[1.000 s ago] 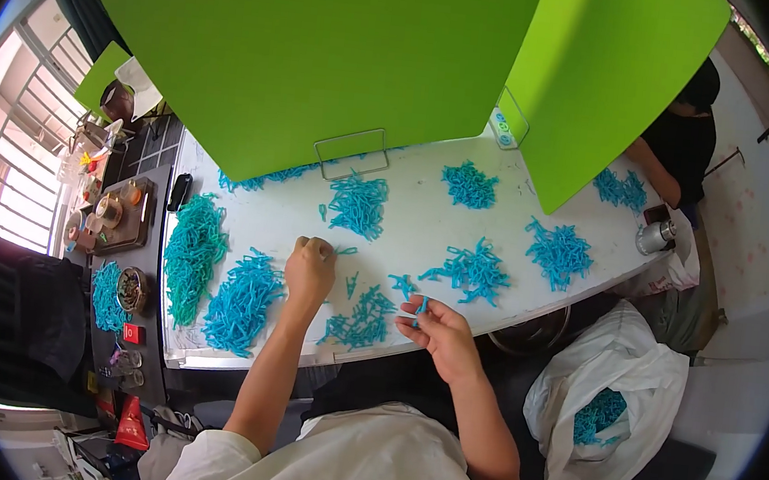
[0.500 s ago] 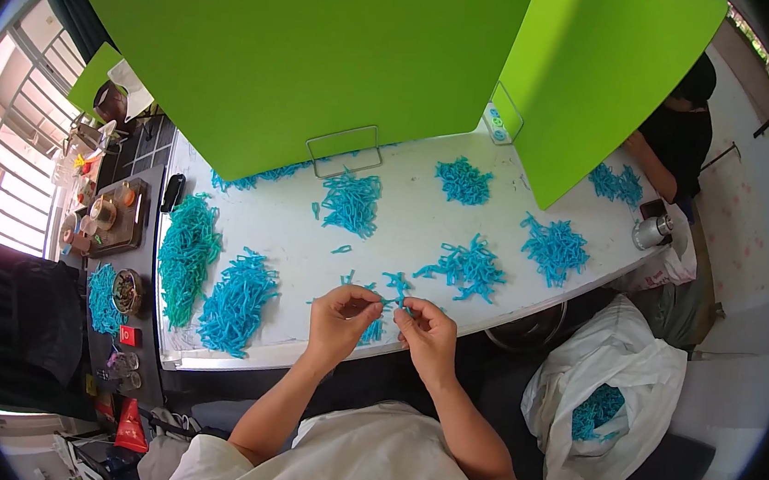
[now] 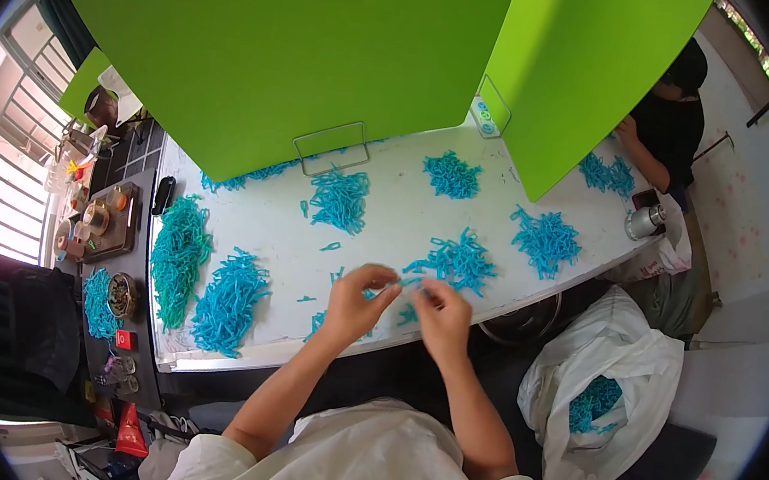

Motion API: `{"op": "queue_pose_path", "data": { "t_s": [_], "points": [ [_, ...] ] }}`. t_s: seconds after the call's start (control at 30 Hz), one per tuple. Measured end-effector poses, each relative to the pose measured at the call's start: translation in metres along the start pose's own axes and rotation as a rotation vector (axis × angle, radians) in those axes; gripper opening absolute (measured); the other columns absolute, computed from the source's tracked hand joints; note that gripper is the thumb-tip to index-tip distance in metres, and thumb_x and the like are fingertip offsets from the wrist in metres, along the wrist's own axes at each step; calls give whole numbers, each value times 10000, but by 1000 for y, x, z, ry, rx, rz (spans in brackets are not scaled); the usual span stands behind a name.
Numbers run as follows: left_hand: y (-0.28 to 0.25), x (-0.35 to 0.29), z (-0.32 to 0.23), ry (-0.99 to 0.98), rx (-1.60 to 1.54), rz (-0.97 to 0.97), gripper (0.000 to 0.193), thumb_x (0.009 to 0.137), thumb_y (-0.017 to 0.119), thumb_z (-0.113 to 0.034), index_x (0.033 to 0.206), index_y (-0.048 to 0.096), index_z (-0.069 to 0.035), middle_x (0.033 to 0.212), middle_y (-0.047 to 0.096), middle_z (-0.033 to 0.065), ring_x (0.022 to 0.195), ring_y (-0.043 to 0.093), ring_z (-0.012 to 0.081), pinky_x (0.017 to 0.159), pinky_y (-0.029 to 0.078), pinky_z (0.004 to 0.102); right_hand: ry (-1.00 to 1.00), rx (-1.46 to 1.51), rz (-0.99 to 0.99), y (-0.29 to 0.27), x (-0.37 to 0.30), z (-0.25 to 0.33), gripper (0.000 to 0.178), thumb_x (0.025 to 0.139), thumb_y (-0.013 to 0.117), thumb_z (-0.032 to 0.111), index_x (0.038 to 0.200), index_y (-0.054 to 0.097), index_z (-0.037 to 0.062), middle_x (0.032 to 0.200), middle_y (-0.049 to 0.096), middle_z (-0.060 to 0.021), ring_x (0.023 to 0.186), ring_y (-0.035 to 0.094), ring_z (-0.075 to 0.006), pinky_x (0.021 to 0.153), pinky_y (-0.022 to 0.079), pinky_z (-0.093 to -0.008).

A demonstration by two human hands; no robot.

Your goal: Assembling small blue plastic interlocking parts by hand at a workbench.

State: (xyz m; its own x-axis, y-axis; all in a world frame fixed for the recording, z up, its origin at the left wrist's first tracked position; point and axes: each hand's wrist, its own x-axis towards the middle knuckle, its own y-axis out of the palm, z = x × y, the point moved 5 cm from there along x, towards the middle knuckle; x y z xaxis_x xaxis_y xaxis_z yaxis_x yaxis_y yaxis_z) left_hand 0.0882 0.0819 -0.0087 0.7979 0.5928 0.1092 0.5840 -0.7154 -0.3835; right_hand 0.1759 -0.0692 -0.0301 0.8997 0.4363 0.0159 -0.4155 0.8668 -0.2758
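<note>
Near the front edge of the white table, my left hand [image 3: 357, 310] and my right hand [image 3: 444, 323] are close together with fingers pinched. Between their fingertips shows a small blue plastic link [image 3: 410, 281], slightly smeared by motion; its exact shape is hard to make out. A few loose blue links lie under and beside the hands, partly hidden by them. Just beyond my right hand is a blue heap of links [image 3: 461, 261]. Another blue heap [image 3: 339, 199] lies farther off, past my left hand.
Green upright panels [image 3: 282, 54] stand along the table's far side. Large heaps, one teal [image 3: 181, 257] and one blue [image 3: 230, 304], lie at left. A white sack [image 3: 545, 394] with blue pieces stands at right. Beyond the panel, another person [image 3: 668, 128] sits beside a metal canister [image 3: 645, 222].
Both hands have risen slightly away from me, and my right hand has shifted to the right. The view has turned a little, so the table appears shifted left.
</note>
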Motion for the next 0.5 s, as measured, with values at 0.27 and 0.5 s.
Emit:
{"op": "queue_pose_path", "data": {
  "t_s": [0.27,0.5],
  "points": [
    [47,36,10,215,653,26,236,640,840,-156,837,724,-97,927,625,78,941,565,308,798,449,410,-305,-564,-335,-29,40,13,251,774,725,14,1011,656,60,967,609,-111,936,604,-339,777,504,-421],
    [24,33,3,297,592,11,182,663,805,-120,806,700,-82,802,673,81,806,624,296,746,477,416,-583,-502,94,4,30,31,347,732,693,-38,1063,652,59,1072,648,-115,971,623,-323,792,530,-410]
  ]
}}
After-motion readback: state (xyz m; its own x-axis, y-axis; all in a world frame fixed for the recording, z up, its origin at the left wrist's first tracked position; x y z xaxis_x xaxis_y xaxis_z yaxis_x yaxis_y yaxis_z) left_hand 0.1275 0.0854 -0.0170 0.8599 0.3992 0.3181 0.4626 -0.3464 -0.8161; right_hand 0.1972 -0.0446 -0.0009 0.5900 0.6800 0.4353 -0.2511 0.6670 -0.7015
